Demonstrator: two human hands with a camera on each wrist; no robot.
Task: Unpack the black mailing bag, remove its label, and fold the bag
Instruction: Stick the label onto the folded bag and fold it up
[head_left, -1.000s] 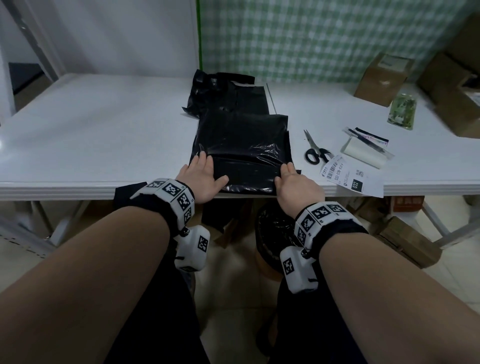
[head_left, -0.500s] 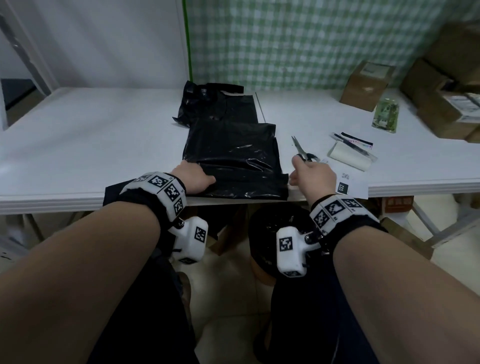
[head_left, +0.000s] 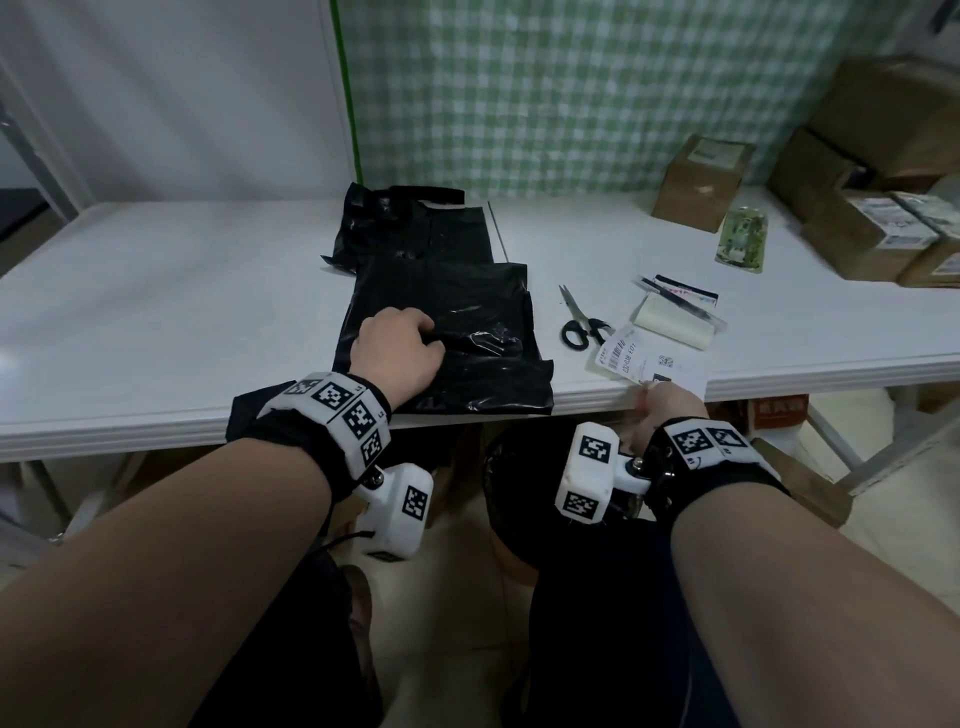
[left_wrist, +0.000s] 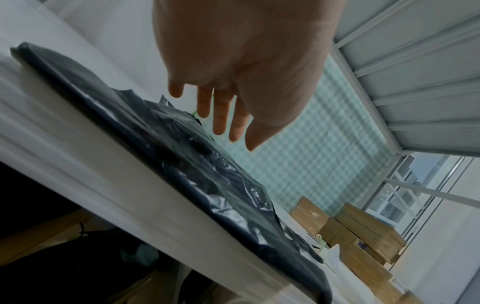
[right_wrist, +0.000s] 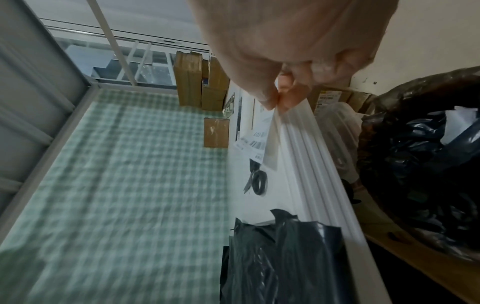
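The folded black mailing bag (head_left: 467, 332) lies flat at the white table's near edge, also seen in the left wrist view (left_wrist: 182, 154) and the right wrist view (right_wrist: 280, 257). My left hand (head_left: 397, 345) lies over its left half with fingers relaxed (left_wrist: 226, 123), gripping nothing. The white printed label (head_left: 639, 358) lies to the right of the bag, overhanging the edge. My right hand (head_left: 667, 410) is at that edge, thumb and forefinger (right_wrist: 279, 102) pinching the label's near corner (right_wrist: 262, 142).
More black plastic (head_left: 415, 228) lies behind the folded bag. Scissors (head_left: 582, 322) sit between bag and label. A white pad with a pen (head_left: 672, 317), a green packet (head_left: 743, 239) and cardboard boxes (head_left: 701, 182) fill the right. A black-lined bin (right_wrist: 420, 164) stands under the table.
My right hand left the bag's near right corner, went right past the scissors and now pinches the label at the table edge. My left hand slid forward onto the bag.
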